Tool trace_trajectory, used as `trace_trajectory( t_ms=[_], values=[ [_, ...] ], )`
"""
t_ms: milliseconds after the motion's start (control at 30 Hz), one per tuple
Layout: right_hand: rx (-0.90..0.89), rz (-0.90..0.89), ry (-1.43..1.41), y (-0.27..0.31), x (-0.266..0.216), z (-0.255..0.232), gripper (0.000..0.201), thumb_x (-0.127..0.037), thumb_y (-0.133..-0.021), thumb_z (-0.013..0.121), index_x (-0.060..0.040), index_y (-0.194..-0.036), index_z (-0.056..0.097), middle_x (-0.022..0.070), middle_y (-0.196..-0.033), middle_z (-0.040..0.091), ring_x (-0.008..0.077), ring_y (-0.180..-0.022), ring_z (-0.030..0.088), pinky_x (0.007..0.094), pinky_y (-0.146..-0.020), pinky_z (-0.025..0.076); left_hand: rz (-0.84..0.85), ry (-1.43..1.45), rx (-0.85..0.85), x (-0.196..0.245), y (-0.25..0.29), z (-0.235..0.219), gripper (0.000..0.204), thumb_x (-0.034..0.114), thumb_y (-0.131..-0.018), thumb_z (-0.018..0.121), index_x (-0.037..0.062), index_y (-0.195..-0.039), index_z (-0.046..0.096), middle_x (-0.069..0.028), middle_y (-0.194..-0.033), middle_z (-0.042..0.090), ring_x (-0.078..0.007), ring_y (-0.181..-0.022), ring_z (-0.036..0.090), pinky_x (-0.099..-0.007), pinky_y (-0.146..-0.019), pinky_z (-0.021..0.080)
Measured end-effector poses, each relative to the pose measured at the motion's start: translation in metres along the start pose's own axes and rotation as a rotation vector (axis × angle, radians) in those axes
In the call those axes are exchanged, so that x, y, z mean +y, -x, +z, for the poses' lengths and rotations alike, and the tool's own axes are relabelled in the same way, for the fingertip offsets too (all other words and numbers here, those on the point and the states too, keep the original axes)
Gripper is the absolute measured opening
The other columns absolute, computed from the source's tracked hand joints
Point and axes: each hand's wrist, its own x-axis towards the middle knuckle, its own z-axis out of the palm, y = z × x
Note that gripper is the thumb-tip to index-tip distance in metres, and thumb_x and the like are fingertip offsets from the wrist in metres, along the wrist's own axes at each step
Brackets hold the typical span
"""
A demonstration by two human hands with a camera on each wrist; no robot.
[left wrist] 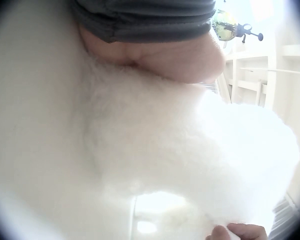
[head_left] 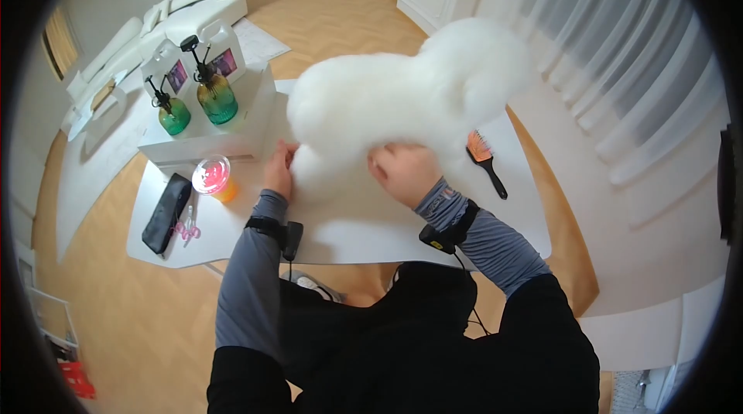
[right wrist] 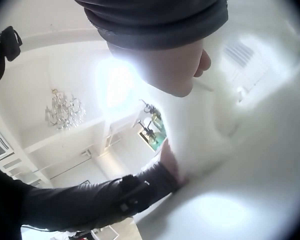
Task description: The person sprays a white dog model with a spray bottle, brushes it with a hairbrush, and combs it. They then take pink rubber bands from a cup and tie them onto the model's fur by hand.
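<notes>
A white fluffy dog-shaped figure (head_left: 364, 97) stands on the white table (head_left: 356, 236), its rounded head at the right. My left hand (head_left: 279, 169) rests against its rear end, by the hind leg; in the left wrist view the fluff (left wrist: 155, 135) covers its fingertips. Under the belly, my right hand (head_left: 408, 171) has its fingers curled. Between that hand's fingers (left wrist: 245, 231) a thin pale stick-like thing (right wrist: 204, 86) pokes out toward the fluff; its kind cannot be made out.
A black-handled brush (head_left: 486, 162) lies right of the figure. Left are a lidded cup (head_left: 213, 178), a black pouch (head_left: 167, 214) and pink-handled scissors (head_left: 186, 230). Two green spray bottles (head_left: 216, 97) and white jugs (head_left: 224, 46) stand on a white box (head_left: 201, 147).
</notes>
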Motion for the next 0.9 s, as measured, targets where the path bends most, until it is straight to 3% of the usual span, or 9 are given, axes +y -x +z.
trace_trajectory(
  t_ms=[67,300,500,533,600,733,800,833,900],
  values=[
    [0.130,0.084,0.110,0.000,0.009,-0.011,0.009,-0.019,-0.088,0.074,-0.0136,-0.085,0.068,0.0068,-0.071,0.065,0.0298,-0.061,0.065,0.0411,-0.056,0.053,0.023,0.004,-0.038,-0.001,-0.001,0.000,0.059,0.047,-0.113,0.044,-0.0043,-0.108,0.074,-0.0092,-0.101,0.073,-0.0168,-0.097,0.066,-0.0293,-0.092,0.049],
    [0.120,0.284,0.164,0.048,0.031,-0.022,0.011,-0.019,-0.089,0.072,-0.0122,-0.083,0.065,0.0078,-0.074,0.068,0.0311,-0.063,0.068,0.0427,-0.055,0.053,0.039,-0.004,-0.055,0.006,0.007,0.006,0.058,0.047,-0.112,0.046,-0.0041,-0.107,0.074,-0.0093,-0.100,0.073,-0.0169,-0.095,0.065,-0.0292,-0.091,0.049],
    [-0.116,0.521,0.170,0.082,0.048,-0.042,0.014,-0.022,-0.089,0.072,-0.0104,-0.087,0.065,0.0099,-0.078,0.071,0.0323,-0.068,0.070,0.0434,-0.060,0.055,0.018,0.018,-0.043,0.004,0.002,0.006,0.057,0.047,-0.111,0.049,-0.0039,-0.105,0.073,-0.0085,-0.097,0.072,-0.0166,-0.093,0.065,-0.0290,-0.090,0.049],
    [-0.115,0.523,0.173,0.080,0.047,-0.045,0.014,-0.022,-0.089,0.072,-0.0104,-0.087,0.065,0.0099,-0.078,0.071,0.0323,-0.068,0.070,0.0434,-0.060,0.055,0.021,0.022,-0.032,0.006,0.003,0.006,0.057,0.047,-0.111,0.050,-0.0040,-0.105,0.073,-0.0083,-0.097,0.072,-0.0164,-0.093,0.065,-0.0289,-0.090,0.049],
    [-0.297,0.468,0.172,0.076,0.045,-0.054,0.014,-0.023,-0.090,0.071,-0.0104,-0.090,0.066,0.0103,-0.079,0.073,0.0321,-0.072,0.072,0.0437,-0.063,0.055,0.020,0.027,-0.025,0.005,0.005,0.008,0.057,0.047,-0.110,0.050,-0.0042,-0.104,0.073,-0.0081,-0.097,0.071,-0.0163,-0.094,0.064,-0.0288,-0.090,0.049],
    [-0.388,0.415,0.079,0.054,0.035,-0.071,0.012,-0.023,-0.091,0.070,-0.0114,-0.091,0.067,0.0103,-0.079,0.073,0.0315,-0.073,0.072,0.0443,-0.065,0.055,0.033,-0.005,0.014,0.015,0.011,0.012,0.056,0.047,-0.111,0.051,-0.0040,-0.105,0.073,-0.0080,-0.099,0.071,-0.0162,-0.095,0.064,-0.0289,-0.091,0.049],
    [-0.284,0.261,-0.014,0.040,0.032,-0.084,0.012,-0.022,-0.092,0.070,-0.0120,-0.099,0.071,0.0097,-0.084,0.075,0.0305,-0.071,0.071,0.0441,-0.064,0.055,0.055,-0.053,0.033,0.021,0.015,0.013,0.055,0.046,-0.111,0.051,-0.0040,-0.105,0.073,-0.0079,-0.099,0.071,-0.0162,-0.095,0.064,-0.0288,-0.091,0.049],
    [-0.278,0.265,-0.013,0.032,0.029,-0.092,0.012,-0.022,-0.092,0.070,-0.0120,-0.099,0.071,0.0097,-0.084,0.075,0.0305,-0.071,0.071,0.0441,-0.064,0.055,0.058,-0.062,0.034,0.022,0.016,0.013,0.055,0.046,-0.111,0.051,-0.0039,-0.105,0.073,-0.0076,-0.099,0.071,-0.0162,-0.095,0.063,-0.0285,-0.091,0.049],
    [0.005,0.203,-0.060,0.020,0.026,-0.106,0.020,-0.022,-0.094,0.071,-0.0110,-0.111,0.072,0.0101,-0.088,0.075,0.0300,-0.069,0.070,0.0418,-0.062,0.054,0.063,-0.073,0.025,0.021,0.017,0.014,0.054,0.046,-0.111,0.051,-0.0039,-0.105,0.073,-0.0073,-0.099,0.071,-0.0163,-0.095,0.063,-0.0282,-0.091,0.048]
  ],
)
